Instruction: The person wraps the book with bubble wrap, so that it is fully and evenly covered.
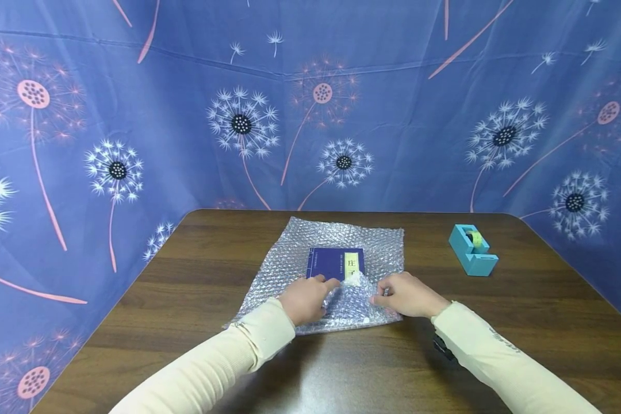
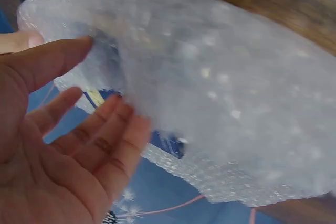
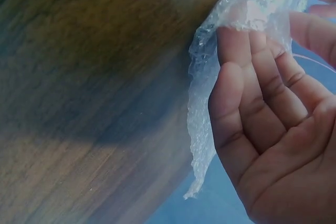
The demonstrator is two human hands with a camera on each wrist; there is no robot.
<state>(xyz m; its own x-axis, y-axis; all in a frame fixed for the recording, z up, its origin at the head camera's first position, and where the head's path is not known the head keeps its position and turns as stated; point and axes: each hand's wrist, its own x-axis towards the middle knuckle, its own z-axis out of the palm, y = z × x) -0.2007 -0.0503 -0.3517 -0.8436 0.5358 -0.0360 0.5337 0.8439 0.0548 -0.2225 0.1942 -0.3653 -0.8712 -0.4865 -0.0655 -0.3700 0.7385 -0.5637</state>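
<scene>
Head view: a loosely open left hand (image 1: 305, 300) touches bubble wrap (image 1: 276, 267) and a right hand (image 1: 407, 294) pinches its edge, apparently mid-fold over the book (image 1: 328, 262) lying on it, with a pull farther across needed next.

A screened-off tabletop; home or studio, cannot tell
Blue dandelion-print fabric (image 1: 403, 149) hangs round 3 sides of 1 dark wood-grain table (image 1: 196, 264), which bears a turquoise tape dispenser (image 1: 466, 254) and bubble wrap (image 1: 284, 259).

one each: book (image 1: 328, 262), bubble-wrap sheet (image 1: 272, 276), dispenser (image 1: 464, 253)
</scene>
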